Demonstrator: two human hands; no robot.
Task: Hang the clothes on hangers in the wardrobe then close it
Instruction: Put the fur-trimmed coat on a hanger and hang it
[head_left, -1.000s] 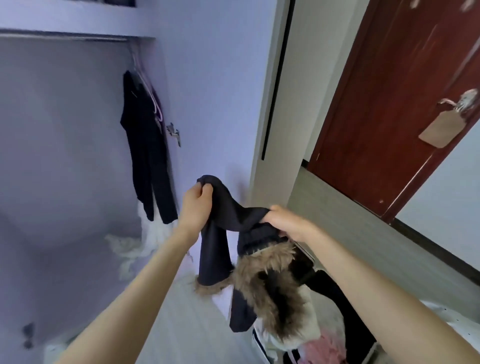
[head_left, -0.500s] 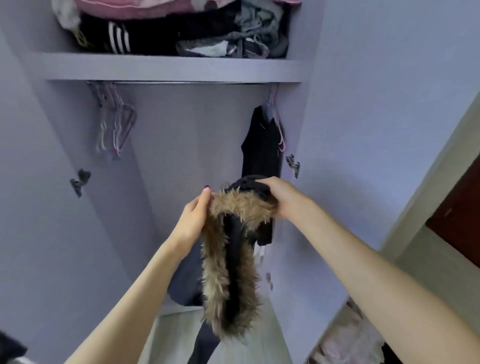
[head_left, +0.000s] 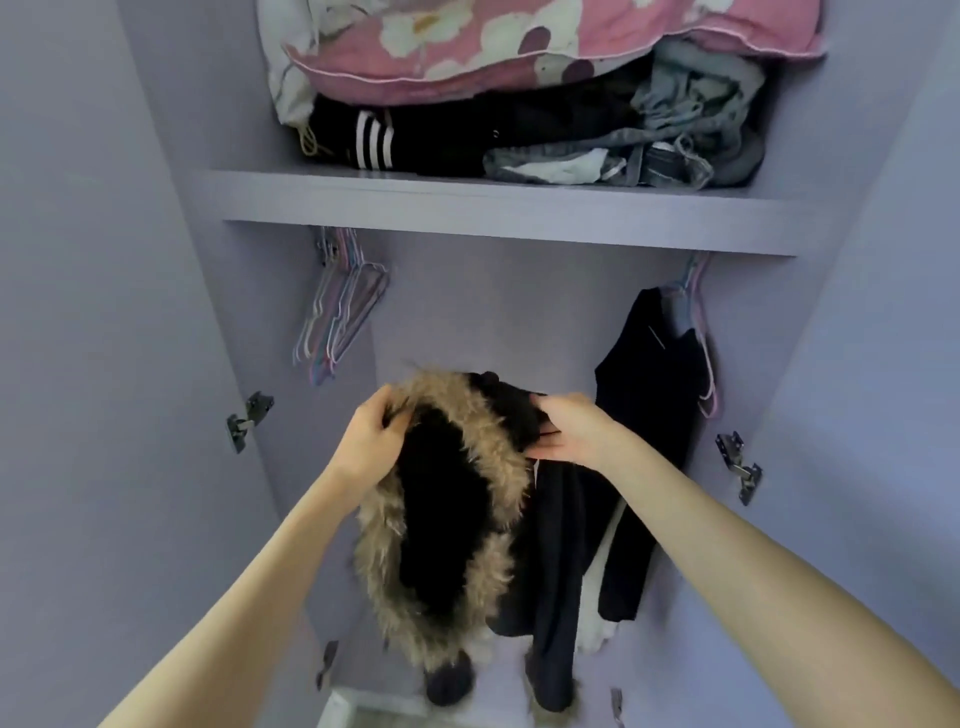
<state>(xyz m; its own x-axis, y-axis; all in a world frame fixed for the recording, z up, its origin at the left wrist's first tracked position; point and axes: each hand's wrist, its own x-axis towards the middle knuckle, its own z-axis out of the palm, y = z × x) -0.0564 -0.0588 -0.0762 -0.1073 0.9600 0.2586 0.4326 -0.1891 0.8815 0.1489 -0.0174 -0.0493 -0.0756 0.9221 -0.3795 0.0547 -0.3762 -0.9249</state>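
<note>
The dark hooded coat with tan fur trim (head_left: 457, 509) hangs between both hands inside the open lilac wardrobe (head_left: 493, 213); left hand (head_left: 371, 441) grips the fur, right hand (head_left: 571, 434) pinches the dark fabric.

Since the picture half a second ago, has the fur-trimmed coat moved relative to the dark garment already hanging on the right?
Cannot tell: the camera moved too. The fur-trimmed coat, held by both hands, still hangs just left of the hanging dark garment.

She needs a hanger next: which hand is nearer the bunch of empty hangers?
Left. The left hand grips the coat's fur trim just below-right of the empty hangers; the right hand holds the dark coat farther right.
</note>
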